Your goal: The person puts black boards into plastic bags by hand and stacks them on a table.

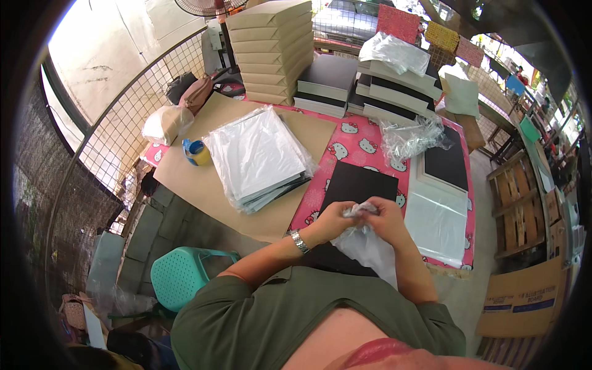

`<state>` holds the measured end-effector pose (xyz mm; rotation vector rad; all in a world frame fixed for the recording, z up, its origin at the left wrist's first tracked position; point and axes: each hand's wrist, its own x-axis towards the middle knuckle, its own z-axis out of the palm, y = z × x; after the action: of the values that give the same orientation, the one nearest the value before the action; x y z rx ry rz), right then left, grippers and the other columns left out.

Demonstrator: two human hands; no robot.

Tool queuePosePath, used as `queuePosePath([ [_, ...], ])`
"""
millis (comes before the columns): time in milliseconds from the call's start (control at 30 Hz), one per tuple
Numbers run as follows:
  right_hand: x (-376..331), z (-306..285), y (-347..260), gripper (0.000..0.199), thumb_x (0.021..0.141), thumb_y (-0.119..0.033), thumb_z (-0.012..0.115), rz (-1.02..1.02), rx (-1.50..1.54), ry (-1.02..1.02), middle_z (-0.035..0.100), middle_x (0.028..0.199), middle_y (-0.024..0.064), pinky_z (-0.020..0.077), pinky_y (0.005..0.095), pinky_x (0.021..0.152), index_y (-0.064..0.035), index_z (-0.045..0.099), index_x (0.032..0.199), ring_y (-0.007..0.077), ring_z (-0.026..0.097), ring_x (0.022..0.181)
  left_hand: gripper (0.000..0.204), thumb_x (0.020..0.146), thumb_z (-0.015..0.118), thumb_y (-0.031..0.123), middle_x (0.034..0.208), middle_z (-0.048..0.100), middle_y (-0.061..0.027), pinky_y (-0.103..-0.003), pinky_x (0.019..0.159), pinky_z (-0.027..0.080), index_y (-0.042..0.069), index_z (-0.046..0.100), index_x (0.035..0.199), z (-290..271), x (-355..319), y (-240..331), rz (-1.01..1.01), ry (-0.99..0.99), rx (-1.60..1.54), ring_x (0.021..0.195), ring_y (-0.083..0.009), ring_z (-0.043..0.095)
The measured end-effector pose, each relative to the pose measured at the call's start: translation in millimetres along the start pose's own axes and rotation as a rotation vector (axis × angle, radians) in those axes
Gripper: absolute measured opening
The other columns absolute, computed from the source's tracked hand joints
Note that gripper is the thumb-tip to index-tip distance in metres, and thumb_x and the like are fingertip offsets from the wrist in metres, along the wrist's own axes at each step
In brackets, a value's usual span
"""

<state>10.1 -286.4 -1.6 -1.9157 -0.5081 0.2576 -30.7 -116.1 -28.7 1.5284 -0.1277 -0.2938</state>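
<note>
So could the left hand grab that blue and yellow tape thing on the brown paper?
Probably not right now. The left hand is pinching the crumpled clear bag together with the right hand, and the tape dispenser sits far off, past the wrapped sheet stack.

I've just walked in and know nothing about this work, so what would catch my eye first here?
Probably the pink cartoon-cat tablecloth, bright under everything. At its near edge, the person's left hand and right hand together grip a crumpled clear plastic bag above a black board. At the far side stands a tall stack of tan flat boxes.
</note>
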Motion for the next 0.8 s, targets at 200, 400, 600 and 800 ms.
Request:
queuePosePath([
  [200,-5,-16,-3,0.011,0.075,-0.008,0.07,-0.015,0.215,0.175,0.06,0.068,0.0004,0.0423,0.021,0.06,-0.001,0.062,0.08,0.0052,0.053,0.064,0.015,0.082,0.064,0.013,0.078,0.061,0.0012,-0.021,0.06,0.043,-0.001,0.064,0.09,0,2,-2,0.04,0.122,-0.259,0.066,-0.0048,0.053],
  [400,-6,-21,18,0.01,0.078,-0.009,0.068,0.056,0.373,0.246,0.053,0.064,-0.0043,0.0353,0.0194,0.054,-0.0018,0.063,0.083,0.0026,0.042,0.057,0.014,0.08,0.066,0.011,0.077,0.062,-0.0003,-0.022,0.061,0.044,-0.001,0.064,0.088,5,-4,13,0.099,0.125,-0.172,0.067,-0.0061,0.055],
  [600,-2,7,-5,0.018,0.085,-0.018,0.062,-0.125,0.228,0.385,0.044,0.058,-0.0065,0.0283,0.0196,0.048,-0.003,0.059,0.076,0.0023,0.037,0.054,0.011,0.077,0.065,0.002,0.077,0.06,0.0006,-0.021,0.066,0.044,0.001,0.065,0.088,-2,-3,22,0.143,0.125,-0.48,0.07,-0.0071,0.056],
  [800,4,-7,6,0.023,0.089,-0.022,0.056,-0.156,0.059,0.455,0.048,0.063,-0.0057,0.0329,0.0193,0.052,-0.0041,0.056,0.075,0.0041,0.041,0.057,0.031,0.073,0.064,-0.008,0.084,0.056,0.0017,-0.021,0.073,0.047,0.005,0.057,0.101,-4,5,9,0.342,0.216,-0.326,0.083,-0.0075,0.056],
])
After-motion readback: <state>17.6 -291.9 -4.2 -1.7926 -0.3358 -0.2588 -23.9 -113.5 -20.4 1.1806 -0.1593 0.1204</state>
